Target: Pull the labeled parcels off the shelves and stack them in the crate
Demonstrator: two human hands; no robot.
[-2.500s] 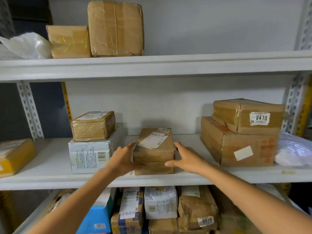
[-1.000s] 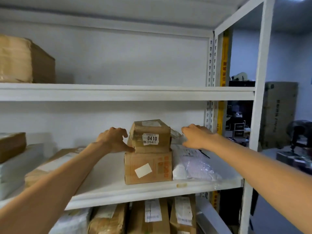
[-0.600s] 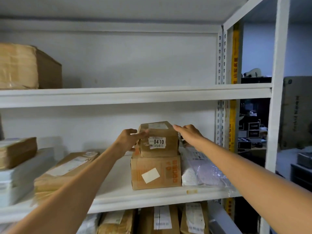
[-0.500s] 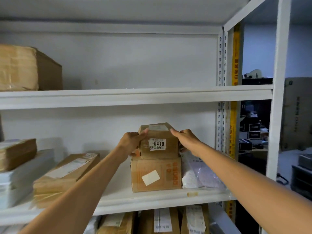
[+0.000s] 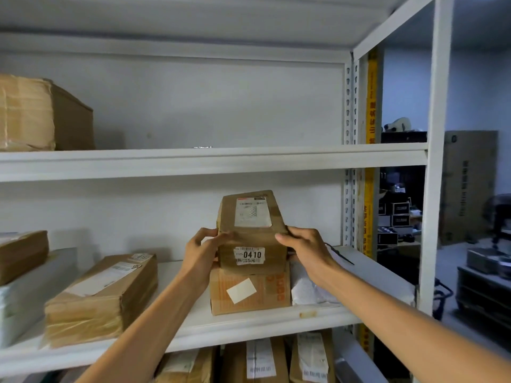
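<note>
Parcel 0410 (image 5: pixel 250 233), gripped by curled fingers of left hand (image 5: pixel 203 251) and right hand (image 5: pixel 305 248), now tilted forward atop the orange-printed box (image 5: pixel 250 290).

Tall carton (image 5: pixel 470 186) background right; black boxes (image 5: pixel 398 214) near.

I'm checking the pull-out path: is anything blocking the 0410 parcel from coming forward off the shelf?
Nothing visible does. The left hand and right hand grip the 0410 parcel, tilted forward over the larger box; the space in front of it, past the shelf edge, is open. The crate is not in view.
</note>
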